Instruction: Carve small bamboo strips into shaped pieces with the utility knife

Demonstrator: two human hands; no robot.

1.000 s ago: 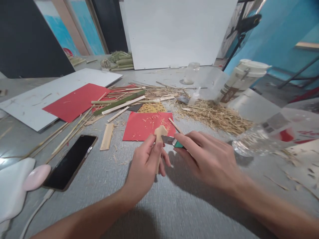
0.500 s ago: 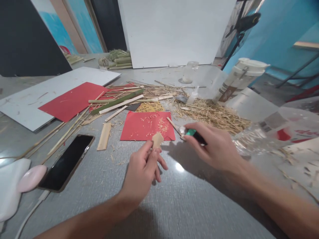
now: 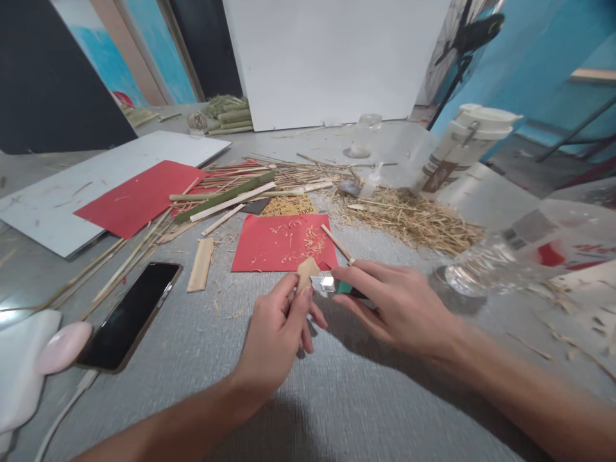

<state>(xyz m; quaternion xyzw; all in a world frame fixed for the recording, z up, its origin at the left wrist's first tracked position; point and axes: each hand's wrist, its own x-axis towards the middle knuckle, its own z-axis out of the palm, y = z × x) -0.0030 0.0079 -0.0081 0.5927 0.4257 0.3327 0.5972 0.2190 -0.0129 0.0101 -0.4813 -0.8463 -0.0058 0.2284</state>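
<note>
My left hand pinches a small, flat piece of pale wood between thumb and fingers, its pointed end sticking up. In my right hand is a green and black utility knife, its shiny metal end pointing left, close to the wood's right side. Whether the blade touches the wood is hard to make out. Just beyond both hands lies a red sheet scattered with curled shavings. A thin stick rests over its right edge, reaching down to my right hand.
A phone and a flat wood strip lie to the left. Thin sticks, a green strip and a straw heap spread behind. A plastic bottle lies at right, near a tall lidded container. A white board stands behind.
My right hand has moved left with the utility knife, bringing its metal end from beside the stick to the wood piece. My left hand has stayed nearly still.
</note>
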